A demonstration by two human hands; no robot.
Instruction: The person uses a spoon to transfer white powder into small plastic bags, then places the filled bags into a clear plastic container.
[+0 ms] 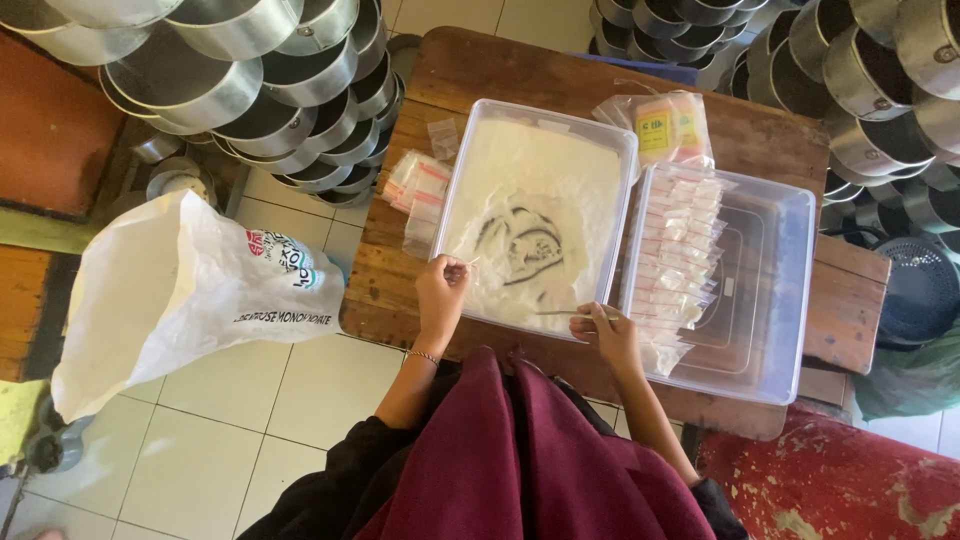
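A white sack [170,290] with red and dark printing slumps on the tiled floor left of the wooden table [480,75]. On the table, a clear plastic tub [460,160] holds white powder [545,170]. Just right of it, a second clear tub [775,300] holds a row of small filled sachets [680,250] with pink strips. Loose empty zip bags [418,190] lie left of the first tub, and a packet with yellow labels [668,125] lies behind. The left hand [441,290] pinches what seems to be a small clear bag over the powder. The right hand [608,335] grips a thin metal spoon [565,313] at the tub's near edge. Shiny round metal tins [250,80] are stacked behind.
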